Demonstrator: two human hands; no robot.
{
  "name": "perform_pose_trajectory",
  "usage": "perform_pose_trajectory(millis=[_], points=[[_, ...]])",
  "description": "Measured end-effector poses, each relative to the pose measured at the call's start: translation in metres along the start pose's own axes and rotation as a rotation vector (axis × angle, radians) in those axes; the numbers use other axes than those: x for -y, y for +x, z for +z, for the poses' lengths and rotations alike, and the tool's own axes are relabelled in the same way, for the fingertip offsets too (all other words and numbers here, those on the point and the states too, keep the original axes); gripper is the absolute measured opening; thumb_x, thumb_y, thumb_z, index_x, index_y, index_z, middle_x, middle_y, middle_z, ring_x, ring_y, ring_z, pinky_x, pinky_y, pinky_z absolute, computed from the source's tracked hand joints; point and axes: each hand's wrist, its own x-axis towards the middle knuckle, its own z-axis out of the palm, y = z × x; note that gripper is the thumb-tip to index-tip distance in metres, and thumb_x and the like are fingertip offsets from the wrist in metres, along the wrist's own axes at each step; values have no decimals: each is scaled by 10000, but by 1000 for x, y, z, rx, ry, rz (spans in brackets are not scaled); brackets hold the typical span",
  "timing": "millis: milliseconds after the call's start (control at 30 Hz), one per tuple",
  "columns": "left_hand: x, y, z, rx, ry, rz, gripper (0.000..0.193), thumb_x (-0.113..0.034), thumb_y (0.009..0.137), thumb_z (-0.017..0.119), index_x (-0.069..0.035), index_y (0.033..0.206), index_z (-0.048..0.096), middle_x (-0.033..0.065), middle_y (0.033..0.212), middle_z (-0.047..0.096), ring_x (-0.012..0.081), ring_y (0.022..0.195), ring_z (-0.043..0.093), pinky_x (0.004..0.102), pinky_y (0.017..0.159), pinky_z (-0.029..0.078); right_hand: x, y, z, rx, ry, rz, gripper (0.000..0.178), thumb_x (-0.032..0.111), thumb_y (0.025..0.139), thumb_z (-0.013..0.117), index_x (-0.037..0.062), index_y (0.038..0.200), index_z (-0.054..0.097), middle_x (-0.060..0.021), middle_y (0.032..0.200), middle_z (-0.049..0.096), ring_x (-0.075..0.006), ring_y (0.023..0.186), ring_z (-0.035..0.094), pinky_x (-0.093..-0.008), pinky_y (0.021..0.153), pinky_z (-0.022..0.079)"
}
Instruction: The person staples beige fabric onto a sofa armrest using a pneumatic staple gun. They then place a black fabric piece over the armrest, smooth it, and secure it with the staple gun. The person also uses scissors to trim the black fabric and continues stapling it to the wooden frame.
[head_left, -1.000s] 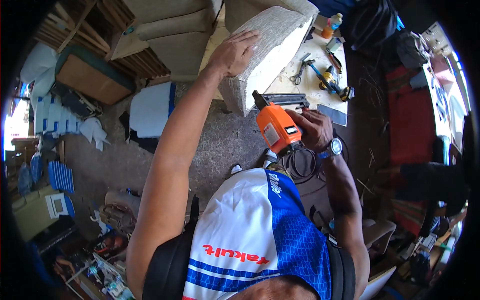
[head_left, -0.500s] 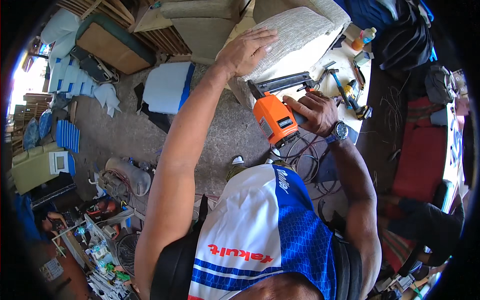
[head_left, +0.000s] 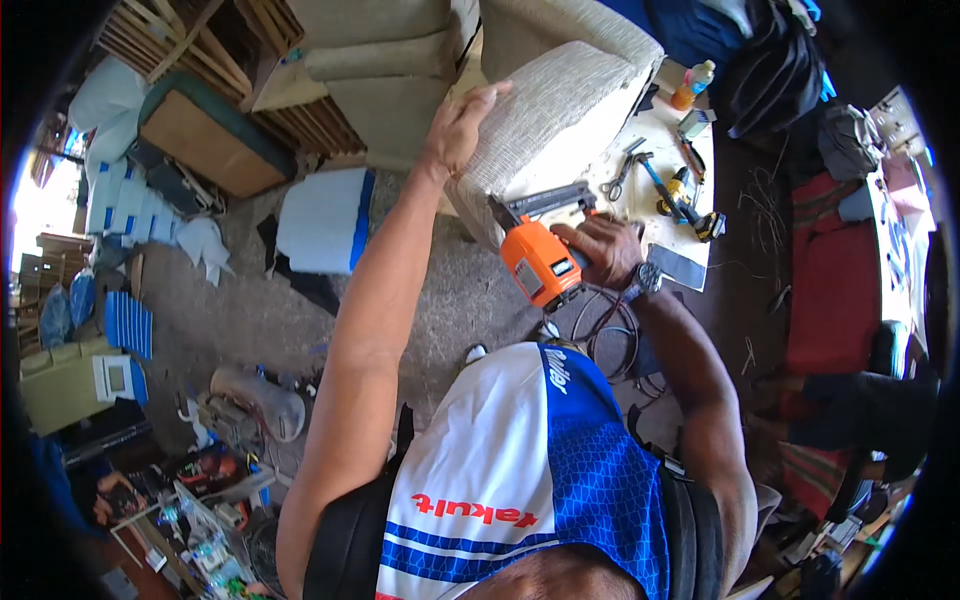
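Observation:
A beige upholstered seat piece lies on the pale worktable, its woven cover on top and whitish material along its near right side. My left hand rests at its left edge, fingers stretched out and pointing away from me. In my right hand is an orange pneumatic staple gun, my fingers wrapped round its handle. The gun's nose is close to the near corner of the seat; whether they touch I cannot tell.
On the worktable right of the seat lie scissors, a hammer, a yellow drill and a bottle of orange liquid. A hose coils on the floor. Another person is at the right, near a red sofa.
My left hand has slid from the top of the seat to its left edge, its fingers turning to point away. The staple gun stays near the seat's corner. My view has shifted slightly.

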Motion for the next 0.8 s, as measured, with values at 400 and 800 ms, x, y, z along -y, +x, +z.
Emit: perform_pose_trajectory(millis=[400, 800], points=[[-36, -28, 40, 423, 1079, 213, 662, -338, 971, 504, -35, 1522, 296, 117, 1607, 254, 309, 1491, 215, 549, 1206, 151, 89, -244, 100, 268, 186, 1368, 686, 316, 811, 710, 134, 1416, 441, -230, 968, 703, -386, 825, 698, -473, 741, 545], [9, 171, 133, 469, 1082, 262, 756, -386, 930, 507, -9, 1532, 249, 120, 1628, 201, 287, 1515, 143, 524, 1222, 111, -63, -220, 102, 285, 67, 1521, 860, 207, 803, 690, 126, 1541, 257, -295, 1034, 652, -478, 879, 643, -550, 787, 512]])
